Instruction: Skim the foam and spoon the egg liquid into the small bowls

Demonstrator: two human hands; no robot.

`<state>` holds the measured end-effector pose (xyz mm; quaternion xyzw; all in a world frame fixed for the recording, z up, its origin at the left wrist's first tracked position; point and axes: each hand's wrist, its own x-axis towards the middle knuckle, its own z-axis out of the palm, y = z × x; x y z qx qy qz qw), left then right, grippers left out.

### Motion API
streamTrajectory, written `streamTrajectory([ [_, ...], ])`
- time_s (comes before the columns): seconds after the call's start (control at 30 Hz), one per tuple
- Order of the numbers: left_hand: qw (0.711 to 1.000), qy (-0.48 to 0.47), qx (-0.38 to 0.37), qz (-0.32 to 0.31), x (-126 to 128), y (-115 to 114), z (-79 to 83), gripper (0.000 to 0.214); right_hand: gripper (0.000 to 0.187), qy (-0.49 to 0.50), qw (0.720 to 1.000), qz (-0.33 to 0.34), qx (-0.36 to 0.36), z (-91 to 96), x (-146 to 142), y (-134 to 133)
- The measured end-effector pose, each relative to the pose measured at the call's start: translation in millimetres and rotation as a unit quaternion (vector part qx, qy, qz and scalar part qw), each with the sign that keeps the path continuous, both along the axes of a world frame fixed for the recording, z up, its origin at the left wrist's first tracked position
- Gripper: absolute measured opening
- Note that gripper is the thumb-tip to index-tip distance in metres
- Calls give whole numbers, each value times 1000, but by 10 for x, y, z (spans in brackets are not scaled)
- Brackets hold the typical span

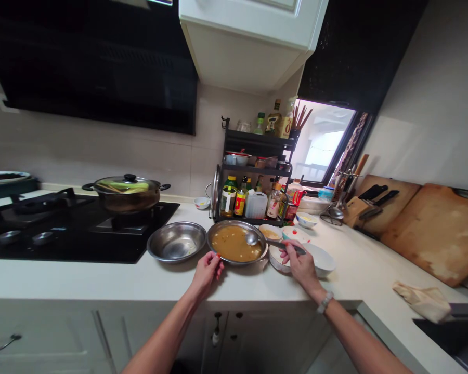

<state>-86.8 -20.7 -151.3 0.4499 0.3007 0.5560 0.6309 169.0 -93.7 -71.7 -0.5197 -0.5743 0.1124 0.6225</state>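
Observation:
A steel bowl (pixel 217 231) filled with brownish-yellow sauce stands near the counter's front edge. My left hand (pixel 207 268) is closed on its near rim. My right hand (pixel 299 263) grips the handle of a metal ladle (pixel 252 238), whose cup hangs over the right side of the sauce bowl. Under that hand sit white bowls (pixel 323 259). An empty steel bowl (pixel 176 241) stands just left of the sauce bowl.
A lidded pot (pixel 127 192) sits on the black gas hob (pixel 81 236) at left. Behind the bowls stands a black rack (pixel 253 171) of bottles and jars. A knife block (pixel 358 206), wooden boards (pixel 440 228) and a cloth (pixel 425 301) lie to the right, with small dishes (pixel 306 219) nearby.

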Motion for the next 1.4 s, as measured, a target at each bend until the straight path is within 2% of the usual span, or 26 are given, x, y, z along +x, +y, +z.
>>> streamTrajectory([
  [0.2, 1000, 5, 6, 2, -4, 0, -3, 46, 46, 91, 995, 12, -39, -38, -128, 18],
  [0.4, 1000, 1, 7, 4, -6, 7, -13, 45, 35, 260, 965, -21, -38, 11, -100, 135],
  [0.6, 1000, 2, 6, 1, -8, 4, -5, 45, 26, 315, 948, -18, -44, 105, -63, 134],
  [0.87, 1000, 6, 3, 2, -7, -5, 11, 46, 23, 305, 951, -25, -35, 228, 125, 132],
  [1.1, 1000, 6, 3, 3, -10, -16, 15, 45, 20, 288, 955, -77, 8, 310, 419, 253],
  [1.27, 1000, 7, 3, 1, -11, -16, 10, 44, 28, 225, 964, -137, 28, 260, 561, 357],
  [1.4, 1000, 6, 0, 0, -14, -11, 7, 44, 35, 119, 982, -144, 7, 144, 586, 365],
])
